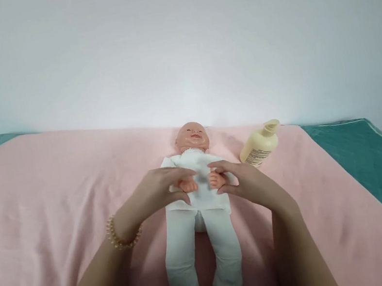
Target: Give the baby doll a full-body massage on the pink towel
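A baby doll (192, 138) in a white top (204, 199) and white trousers (182, 248) lies on its back, head away from me. My left hand (164, 187), with a beaded bracelet (118, 234) at the wrist, curls its thumb and fingers around the doll's hand (188, 184) on the left. Around the doll's other hand (215, 179), my right hand (245, 180) is curled in the same way. Both doll hands rest over the front of the top, a little apart.
A pale yellow pump bottle (260, 144) leans at the right of the doll's shoulder. Under the doll spreads a pink sheet (75, 198), with green cloth (375, 164) at the right and far left. A pale wall (173, 42) rises behind.
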The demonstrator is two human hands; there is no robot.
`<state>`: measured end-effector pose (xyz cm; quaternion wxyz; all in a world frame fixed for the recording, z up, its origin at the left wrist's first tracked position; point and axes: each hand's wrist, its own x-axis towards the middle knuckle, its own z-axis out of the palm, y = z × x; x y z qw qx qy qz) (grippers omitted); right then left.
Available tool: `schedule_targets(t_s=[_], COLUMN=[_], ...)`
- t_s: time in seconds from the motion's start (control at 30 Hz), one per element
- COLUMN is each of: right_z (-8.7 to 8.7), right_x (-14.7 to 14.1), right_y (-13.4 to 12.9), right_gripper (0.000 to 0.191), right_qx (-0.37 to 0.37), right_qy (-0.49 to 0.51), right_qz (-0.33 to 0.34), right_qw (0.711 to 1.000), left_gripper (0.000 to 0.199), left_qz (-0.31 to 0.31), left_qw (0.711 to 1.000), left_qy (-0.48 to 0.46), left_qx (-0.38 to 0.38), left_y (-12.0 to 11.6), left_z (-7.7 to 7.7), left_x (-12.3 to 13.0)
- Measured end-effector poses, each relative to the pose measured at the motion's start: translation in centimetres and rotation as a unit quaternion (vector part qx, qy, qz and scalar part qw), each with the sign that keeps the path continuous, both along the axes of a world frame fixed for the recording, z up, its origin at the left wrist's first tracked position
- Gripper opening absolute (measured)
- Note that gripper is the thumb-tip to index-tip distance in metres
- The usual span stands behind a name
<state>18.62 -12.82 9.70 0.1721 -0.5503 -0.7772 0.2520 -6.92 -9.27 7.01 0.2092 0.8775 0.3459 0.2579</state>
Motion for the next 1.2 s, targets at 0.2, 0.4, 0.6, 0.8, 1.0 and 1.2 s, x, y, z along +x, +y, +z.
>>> schedule_targets(t_s=[0.2,0.4,0.6,0.8,1.0,1.2], right_z=[-0.6,-0.8,-1.2,-1.2,0.6,1.8], right_x=[-1.6,-2.6,-3.0,-3.2,-0.9,3.9], right_y=[-0.2,-0.5,-0.7,-0.8,-1.2,-2.3], right_gripper=[0.039,0.029,0.031,0.027,0.033,0.015], right_qx=[0.017,0.061,0.098,0.105,0.094,0.039], right_qy=[-0.057,-0.117,-0.152,-0.164,-0.126,-0.142], right_qz=[0.055,0.086,0.113,0.107,0.023,-0.160], right_qw=[0.997,0.987,0.977,0.975,0.987,0.976], left_gripper=[0.042,0.035,0.029,0.025,0.017,0.019], left_qz=[-0.082,-0.087,-0.065,-0.074,-0.032,0.210], left_qw=[0.992,0.991,0.993,0.993,0.996,0.956], left_qy=[0.045,0.027,0.038,0.037,0.063,0.110], left_qx=[-0.089,-0.094,-0.094,-0.089,0.057,0.175], left_y=[0.1,0.2,0.5,0.5,-0.5,-1.4], left_z=[-0.9,-1.0,-1.3,-1.2,1.0,2.9], left_x=[1.3,1.0,1.2,1.2,-0.3,-4.2])
